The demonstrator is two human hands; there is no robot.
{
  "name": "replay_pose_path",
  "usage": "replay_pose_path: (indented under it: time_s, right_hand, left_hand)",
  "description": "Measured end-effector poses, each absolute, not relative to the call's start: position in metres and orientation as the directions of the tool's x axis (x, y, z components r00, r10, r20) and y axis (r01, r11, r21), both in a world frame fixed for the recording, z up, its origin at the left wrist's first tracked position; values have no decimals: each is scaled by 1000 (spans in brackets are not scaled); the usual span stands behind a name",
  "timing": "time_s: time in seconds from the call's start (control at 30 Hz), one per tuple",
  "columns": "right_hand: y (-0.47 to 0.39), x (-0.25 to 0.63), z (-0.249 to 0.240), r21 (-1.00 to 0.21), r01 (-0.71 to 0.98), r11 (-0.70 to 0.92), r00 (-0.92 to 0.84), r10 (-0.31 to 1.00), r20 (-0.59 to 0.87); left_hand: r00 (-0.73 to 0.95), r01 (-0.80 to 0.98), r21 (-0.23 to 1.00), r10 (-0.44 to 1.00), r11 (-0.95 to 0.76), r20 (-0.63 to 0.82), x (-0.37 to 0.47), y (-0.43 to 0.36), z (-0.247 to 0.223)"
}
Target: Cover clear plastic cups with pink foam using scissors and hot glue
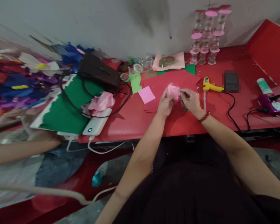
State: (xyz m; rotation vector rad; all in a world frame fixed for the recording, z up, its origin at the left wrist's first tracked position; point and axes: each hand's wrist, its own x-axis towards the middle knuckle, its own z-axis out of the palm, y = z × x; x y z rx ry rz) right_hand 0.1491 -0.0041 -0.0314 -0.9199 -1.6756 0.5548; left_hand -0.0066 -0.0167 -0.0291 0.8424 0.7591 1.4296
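My left hand (166,103) holds a small stack of pink paper squares (173,91) above red paper sheets (154,79). At the right edge of that stack, the fingers of my right hand (191,100) are pinched together; whatever is between them is too small to make out. A single pink square (147,94) lies to the left on the red sheets. The yellow glue gun (211,86) rests on the table to the right, a clear glue stick (204,101) beside it.
Stacked clear cups with pink discs (204,39) stand at the back. A brown bag (99,71), crumpled pink cloth (101,104) and white power bank (96,123) are left. A purple power socket (274,105) sits right. Another person's arm (25,149) shows far left.
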Motion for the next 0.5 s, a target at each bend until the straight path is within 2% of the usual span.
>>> replay_pose_path:
  time_s: [0.1,0.2,0.5]
  right_hand:
    - [-5,149,-30,-718,267,643,-102,760,642]
    - [-7,147,-29,-656,297,694,-99,706,702]
    - [-7,146,-30,-639,357,682,-105,709,698]
  left_hand:
    - [15,-624,781,1000,21,-15,-4,-22,-21]
    - [13,-652,757,999,40,-41,-4,-23,-19]
    - [-24,-493,864,994,-103,106,-3,-17,-35]
